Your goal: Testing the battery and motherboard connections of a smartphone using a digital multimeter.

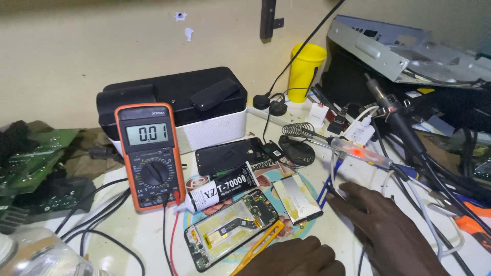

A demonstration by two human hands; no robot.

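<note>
An opened phone body [227, 235] lies on the bench with its circuit board showing. A yellow plastic pry tool [261, 244] slants across its lower right corner. My left hand [299, 259] sits curled at the bottom edge and touches that tool; its fingers are hidden. My right hand [381, 225] rests flat on the table to the right, holding nothing. Its fingertips are close to a blue-handled tool [323, 191] and a shiny metal plate [296, 198]. A black and white glue tube [222, 190] lies above the phone.
An orange multimeter [150, 156] stands at left with its leads trailing forward. Behind are a black and white box [204, 110], a phone back cover [227, 155], a yellow cup [305, 69], a power strip [291, 113], a soldering iron [358, 151] and tangled cables [434, 174]. Green circuit boards [30, 158] lie far left.
</note>
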